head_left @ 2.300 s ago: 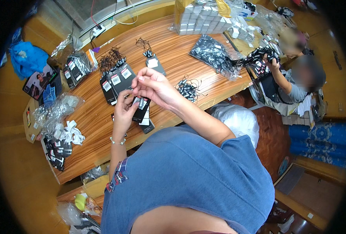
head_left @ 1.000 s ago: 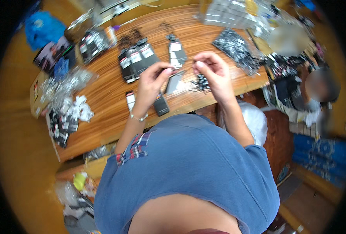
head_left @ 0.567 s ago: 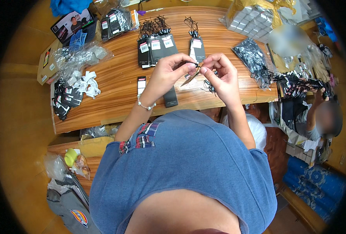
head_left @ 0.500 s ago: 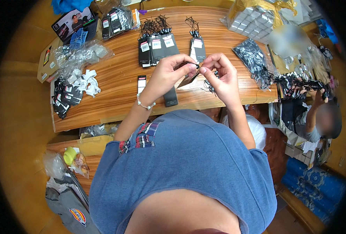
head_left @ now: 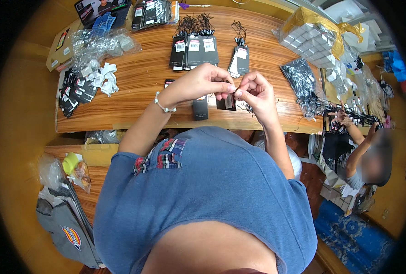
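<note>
Over the near side of the wooden table point(head_left: 136, 91), a presumably light, stiff yet bendable tag point(head_left: 226, 104), best held by its edges, hangs from the left hand point(head_left: 205, 82) pinching its top, beside the right hand point(head_left: 260, 97), its fingertips pinched on something indistinct, the tag black with a paler patch.

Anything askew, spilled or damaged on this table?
No spill or damage shows, including on the held black card. The left end of the table looks untidy: crumpled white scraps and jumbled black tags contrast with the neatly rowed card stacks farther right.
</note>
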Demonstrator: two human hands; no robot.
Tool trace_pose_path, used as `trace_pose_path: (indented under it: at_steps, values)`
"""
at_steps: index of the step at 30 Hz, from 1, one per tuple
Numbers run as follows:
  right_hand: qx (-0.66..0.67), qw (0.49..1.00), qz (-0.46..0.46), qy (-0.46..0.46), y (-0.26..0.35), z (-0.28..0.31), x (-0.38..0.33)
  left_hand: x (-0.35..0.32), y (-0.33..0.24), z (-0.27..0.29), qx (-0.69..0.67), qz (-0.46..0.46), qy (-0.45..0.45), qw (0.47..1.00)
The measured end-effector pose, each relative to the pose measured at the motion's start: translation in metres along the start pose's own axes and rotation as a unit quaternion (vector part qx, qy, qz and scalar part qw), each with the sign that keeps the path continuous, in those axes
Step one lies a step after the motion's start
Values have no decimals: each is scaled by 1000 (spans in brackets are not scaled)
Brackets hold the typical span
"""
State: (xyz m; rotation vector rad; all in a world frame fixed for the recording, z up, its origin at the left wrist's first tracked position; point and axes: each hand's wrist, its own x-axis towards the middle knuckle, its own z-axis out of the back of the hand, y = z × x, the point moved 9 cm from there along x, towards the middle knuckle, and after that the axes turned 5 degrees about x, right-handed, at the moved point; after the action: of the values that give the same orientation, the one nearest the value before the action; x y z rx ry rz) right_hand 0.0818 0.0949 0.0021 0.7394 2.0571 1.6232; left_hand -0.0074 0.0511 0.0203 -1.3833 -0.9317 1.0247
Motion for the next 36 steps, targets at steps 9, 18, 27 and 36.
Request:
trace_pose_path:
  at_steps: [9,18,27,36]
  values:
    - [103,994,-21,36,-10,-7,13,13,-30,27,332,-114,-196,916]
    - [321,942,-14,-98,-38,42,29,23,33,-9,155,-138,-256,944]
    - [295,943,-39,-148,-58,112,61,63,100,0,37,-51,-205,977]
    - [289,954,-27,-73,-46,170,159,130,138,37,140,-31,-262,954]
